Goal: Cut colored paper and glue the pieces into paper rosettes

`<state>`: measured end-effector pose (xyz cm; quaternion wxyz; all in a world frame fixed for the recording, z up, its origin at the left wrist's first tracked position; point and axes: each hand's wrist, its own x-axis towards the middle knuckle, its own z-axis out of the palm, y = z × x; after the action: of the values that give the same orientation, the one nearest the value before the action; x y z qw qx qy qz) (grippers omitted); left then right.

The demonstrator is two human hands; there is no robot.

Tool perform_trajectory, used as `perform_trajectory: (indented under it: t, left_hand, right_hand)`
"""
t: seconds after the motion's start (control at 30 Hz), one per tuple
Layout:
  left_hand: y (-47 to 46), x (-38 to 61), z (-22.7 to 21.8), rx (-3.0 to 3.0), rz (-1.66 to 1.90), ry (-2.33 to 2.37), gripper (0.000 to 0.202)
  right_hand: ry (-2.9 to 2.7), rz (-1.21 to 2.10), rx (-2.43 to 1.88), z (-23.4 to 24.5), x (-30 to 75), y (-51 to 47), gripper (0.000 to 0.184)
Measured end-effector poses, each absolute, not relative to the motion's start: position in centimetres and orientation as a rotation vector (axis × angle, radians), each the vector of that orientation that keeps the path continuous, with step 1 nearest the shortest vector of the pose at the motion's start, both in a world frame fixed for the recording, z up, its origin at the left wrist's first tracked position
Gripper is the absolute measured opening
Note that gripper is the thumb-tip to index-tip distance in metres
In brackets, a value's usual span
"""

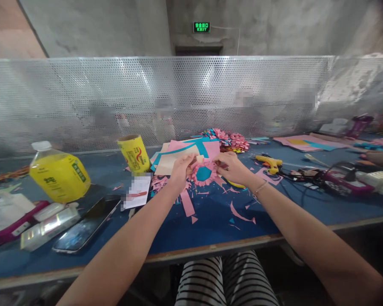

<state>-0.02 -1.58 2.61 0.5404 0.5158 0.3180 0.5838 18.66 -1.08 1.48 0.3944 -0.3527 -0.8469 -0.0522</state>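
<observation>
Between my two hands is a paper flower (204,174) with a blue centre and a fringed pink rim, held up just above the table. The fingers of my left hand (182,168) are closed at its left edge, near a small cream-coloured piece (200,158) at the top. My right hand (231,167) pinches the flower's right edge. Just behind lie stacked sheets of pink, blue and cream paper (175,158). A pink paper strip (187,203) and many scraps are spread below the flower.
A yellow jug (59,174), a yellow roll (134,154) and a phone (84,227) stand or lie to the left. At right are a yellow glue gun (268,163) and cables. Finished-looking paper flowers (230,140) are piled behind, before a perforated metal screen (130,93).
</observation>
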Motion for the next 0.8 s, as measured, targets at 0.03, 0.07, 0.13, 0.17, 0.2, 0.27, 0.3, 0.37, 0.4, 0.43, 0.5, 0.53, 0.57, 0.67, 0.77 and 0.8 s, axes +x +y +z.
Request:
perform_trajectory:
  t: [0.03, 0.07, 0.13, 0.17, 0.2, 0.27, 0.3, 0.37, 0.4, 0.43, 0.5, 0.53, 0.57, 0.67, 0.77, 0.8]
  left_hand:
    - [-1.8, 0.0, 2.7, 1.251, 1.376, 0.768, 0.033]
    - [-1.9, 0.1, 2.8, 1.283, 1.375, 0.784, 0.031]
    - [-2.0, 0.2, 2.6, 1.327, 1.399, 0.834, 0.028]
    - [-2.0, 0.2, 2.5, 1.335, 1.412, 0.86, 0.027]
    - [-2.0, 0.2, 2.4, 1.336, 1.419, 0.881, 0.026]
    - [-1.9, 0.3, 2.2, 1.322, 1.438, 0.904, 0.025]
    - [-1.9, 0.3, 2.2, 1.313, 1.449, 0.91, 0.024]
    - [-1.8, 0.3, 2.1, 1.292, 1.468, 0.919, 0.022]
    - [-1.7, 0.2, 2.1, 1.284, 1.474, 0.925, 0.021]
    - [-1.7, 0.2, 2.1, 1.277, 1.477, 0.929, 0.021]
    - [-1.7, 0.2, 2.1, 1.276, 1.473, 0.929, 0.02]
    - [-1.7, 0.2, 2.1, 1.284, 1.469, 0.926, 0.02]
    - [-1.7, 0.2, 2.1, 1.299, 1.465, 0.924, 0.021]
    - [-1.6, 0.2, 2.0, 1.367, 1.455, 0.933, 0.022]
    - [-1.4, 0.1, 1.8, 1.474, 1.453, 0.969, 0.022]
    - [-1.3, 0.1, 1.7, 1.516, 1.461, 0.976, 0.022]
  right_hand:
    - [-2.163, -0.135, -0.892, 1.5, 18.6, -1.2, 0.021]
    - [-2.172, -0.133, -0.893, 1.6, 18.5, -1.3, 0.021]
    - [-2.184, -0.117, -0.895, 1.6, 18.5, -1.5, 0.019]
    - [-2.19, -0.112, -0.895, 1.6, 18.4, -1.5, 0.019]
    - [-2.194, -0.111, -0.894, 1.6, 18.4, -1.5, 0.018]
    - [-2.196, -0.118, -0.892, 1.6, 18.5, -1.4, 0.018]
    - [-2.195, -0.123, -0.891, 1.6, 18.5, -1.4, 0.018]
    - [-2.193, -0.132, -0.891, 1.6, 18.5, -1.4, 0.016]
    - [-2.193, -0.134, -0.891, 1.5, 18.5, -1.4, 0.015]
    - [-2.194, -0.135, -0.891, 1.5, 18.5, -1.4, 0.015]
    - [-2.193, -0.134, -0.892, 1.6, 18.5, -1.4, 0.014]
    - [-2.193, -0.132, -0.892, 1.6, 18.5, -1.5, 0.015]
    - [-2.192, -0.131, -0.894, 1.6, 18.5, -1.5, 0.016]
    - [-2.184, -0.134, -0.912, 1.7, 18.5, -1.5, 0.018]
    - [-2.175, -0.145, -0.936, 1.7, 18.5, -1.5, 0.016]
    - [-2.175, -0.152, -0.939, 1.7, 18.5, -1.5, 0.016]
